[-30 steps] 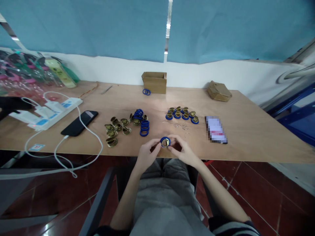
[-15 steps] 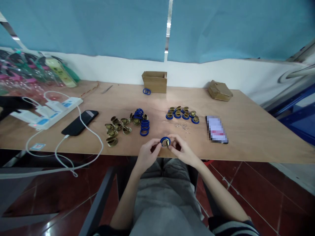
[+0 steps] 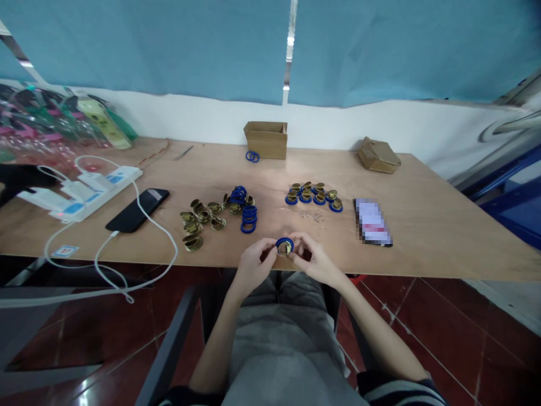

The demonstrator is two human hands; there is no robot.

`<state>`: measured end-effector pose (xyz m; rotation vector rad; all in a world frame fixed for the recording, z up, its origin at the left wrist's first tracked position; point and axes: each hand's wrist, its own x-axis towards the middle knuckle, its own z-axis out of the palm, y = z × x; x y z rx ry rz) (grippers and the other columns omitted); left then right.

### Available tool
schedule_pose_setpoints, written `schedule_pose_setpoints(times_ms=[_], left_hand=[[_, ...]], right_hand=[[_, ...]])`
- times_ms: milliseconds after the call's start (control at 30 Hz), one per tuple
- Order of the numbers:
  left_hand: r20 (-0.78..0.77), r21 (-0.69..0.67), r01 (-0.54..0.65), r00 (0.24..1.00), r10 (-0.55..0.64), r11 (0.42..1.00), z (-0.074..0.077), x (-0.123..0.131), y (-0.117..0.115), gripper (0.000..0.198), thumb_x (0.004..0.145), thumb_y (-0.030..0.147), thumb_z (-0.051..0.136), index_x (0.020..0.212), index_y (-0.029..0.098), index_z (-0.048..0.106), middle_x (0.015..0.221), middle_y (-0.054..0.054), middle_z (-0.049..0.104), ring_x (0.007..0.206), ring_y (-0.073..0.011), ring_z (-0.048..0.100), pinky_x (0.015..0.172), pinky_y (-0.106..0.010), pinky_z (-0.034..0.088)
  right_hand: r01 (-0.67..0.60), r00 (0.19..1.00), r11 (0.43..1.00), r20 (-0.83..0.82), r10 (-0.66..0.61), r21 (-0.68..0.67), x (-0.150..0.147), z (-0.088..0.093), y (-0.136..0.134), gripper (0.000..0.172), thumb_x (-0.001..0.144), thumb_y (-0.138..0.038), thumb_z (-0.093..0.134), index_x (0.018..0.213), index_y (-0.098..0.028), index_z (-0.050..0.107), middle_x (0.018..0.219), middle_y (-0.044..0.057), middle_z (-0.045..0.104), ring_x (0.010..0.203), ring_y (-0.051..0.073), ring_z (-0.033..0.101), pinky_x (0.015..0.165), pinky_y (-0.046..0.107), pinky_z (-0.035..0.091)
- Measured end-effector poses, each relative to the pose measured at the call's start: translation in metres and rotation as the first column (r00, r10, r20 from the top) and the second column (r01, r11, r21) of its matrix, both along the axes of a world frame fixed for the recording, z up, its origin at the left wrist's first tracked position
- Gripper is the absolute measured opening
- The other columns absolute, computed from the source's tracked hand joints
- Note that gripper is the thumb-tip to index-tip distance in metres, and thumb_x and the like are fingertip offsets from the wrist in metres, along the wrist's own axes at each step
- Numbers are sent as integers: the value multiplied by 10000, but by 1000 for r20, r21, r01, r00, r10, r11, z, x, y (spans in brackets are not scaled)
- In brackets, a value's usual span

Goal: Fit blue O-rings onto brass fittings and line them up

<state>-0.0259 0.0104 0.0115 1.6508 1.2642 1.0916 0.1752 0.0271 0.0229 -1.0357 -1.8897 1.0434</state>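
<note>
Between my two hands, close to the table's front edge, is a blue ring (image 3: 284,241) with a brass-coloured metal piece (image 3: 288,247) at its middle. My left hand (image 3: 256,260) pinches the ring's left side between thumb and fingers. On the other side, my right hand (image 3: 311,256) grips the right side, its fingertips at the metal piece. Several loose blue rings (image 3: 249,219) lie beyond my left hand, beside a group of brass-coloured folded discs (image 3: 203,216). Farther right sits a group of similar brass discs set on blue rings (image 3: 319,197).
Thin clear scraps (image 3: 310,214) lie on the table (image 3: 426,225). A phone (image 3: 372,222) is on the right, a black phone (image 3: 137,211) and power strip (image 3: 99,194) with white cables on the left. An open cardboard box (image 3: 266,141) and a brown package (image 3: 378,155) stand at the back.
Both hands stay in nearly the same place around the blue ring. The metal piece appears turned slightly within it. Nothing else on the table has moved.
</note>
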Motion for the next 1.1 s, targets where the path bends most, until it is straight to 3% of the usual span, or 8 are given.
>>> schedule_pose_setpoints(times_ms=[300, 633, 1100], left_hand=[[28, -119, 46, 999, -43, 992, 5, -1, 1, 245, 984, 349, 502, 1034, 186, 677, 744, -28, 766, 763, -202, 724, 741, -281, 511], [19, -98, 72, 997, -71, 993, 8, -3, 1, 238, 986, 323, 486, 1033, 180, 670, 702, -9, 727, 705, -179, 699, 703, -265, 483], [-17, -44, 85, 996, -86, 995, 8, -4, 0, 237, 1000, 331, 477, 982, 186, 665, 691, 7, 659, 689, -155, 639, 696, -249, 465]], right_hand=[[-34, 999, 999, -26, 33, -27, 3, 0, 3, 277, 943, -225, 555, 1207, -196, 632, 858, 16, 673, 734, 143, 598, 663, 261, 467], [-28, 1000, 999, -14, 27, -40, 3, 4, 2, 242, 944, -254, 559, 1136, -179, 686, 763, 12, 661, 664, 140, 596, 572, 238, 433], [-21, 998, 995, -57, 15, -97, 3, 1, 2, 205, 947, -301, 575, 1062, -174, 688, 788, 28, 690, 683, 148, 645, 631, 264, 515]])
